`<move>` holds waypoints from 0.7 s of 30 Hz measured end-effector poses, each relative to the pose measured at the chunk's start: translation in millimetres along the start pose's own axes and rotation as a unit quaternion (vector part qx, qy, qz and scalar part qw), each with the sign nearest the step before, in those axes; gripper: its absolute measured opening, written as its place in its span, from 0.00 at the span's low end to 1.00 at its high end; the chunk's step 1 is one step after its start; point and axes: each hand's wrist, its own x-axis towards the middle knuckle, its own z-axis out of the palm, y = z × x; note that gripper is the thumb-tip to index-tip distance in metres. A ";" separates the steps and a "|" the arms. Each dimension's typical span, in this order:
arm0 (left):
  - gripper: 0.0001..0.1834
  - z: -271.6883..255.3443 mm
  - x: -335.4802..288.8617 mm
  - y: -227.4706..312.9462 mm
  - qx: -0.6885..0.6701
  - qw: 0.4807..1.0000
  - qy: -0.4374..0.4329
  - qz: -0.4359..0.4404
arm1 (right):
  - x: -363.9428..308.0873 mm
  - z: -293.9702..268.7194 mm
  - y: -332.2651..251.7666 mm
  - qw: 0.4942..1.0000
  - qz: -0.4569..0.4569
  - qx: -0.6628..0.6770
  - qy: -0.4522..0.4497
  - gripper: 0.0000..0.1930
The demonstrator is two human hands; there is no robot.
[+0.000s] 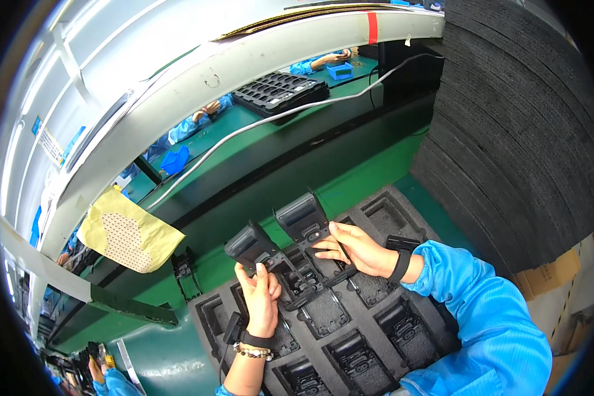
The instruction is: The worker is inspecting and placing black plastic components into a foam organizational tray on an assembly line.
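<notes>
My left hand (260,300) is closed on the lower edge of a black box-shaped device (251,245), thumb and fingers pinching it. A similar black device (302,219), tilted the same way, is gripped at its lower right corner by my right hand (358,248). Both are held above a dark grey foam tray (333,346) with rectangular pockets. Several pockets hold black frame-like parts, such as this black part (358,360). A black bar-shaped piece (323,286) lies across the tray between my hands. Black straps with small modules sit on both wrists.
Tall stacked black foam sheets (515,132) stand at the right, above a cardboard box (549,274). A yellow cloth (129,231) hangs from the white rail at left. A grey cable (264,121) crosses beyond. Co-workers' hands, blue bins (175,160) and a black tray (280,92) are behind.
</notes>
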 end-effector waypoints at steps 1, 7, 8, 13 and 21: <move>0.11 -1.0 0.5 -4.9 0.012 1.000 -0.005 -0.006 | -0.5 0.8 0.0 1.000 0.001 0.001 0.000 0.20; 0.11 5.7 -6.4 -6.3 0.013 0.999 -0.038 -0.006 | -1.0 1.9 4.6 1.000 0.017 0.001 -0.003 0.20; 0.12 4.1 -6.3 -6.6 0.024 0.999 -0.045 -0.001 | -1.8 3.1 4.7 1.000 0.018 0.003 -0.008 0.20; 0.12 4.3 -3.7 -9.1 0.023 0.999 -0.042 0.002 | -2.2 0.1 6.4 1.000 0.027 -0.002 -0.008 0.21; 0.17 3.9 -0.4 -9.6 0.015 1.000 0.010 -0.011 | 0.5 -1.6 4.7 0.998 0.053 0.013 -0.036 0.19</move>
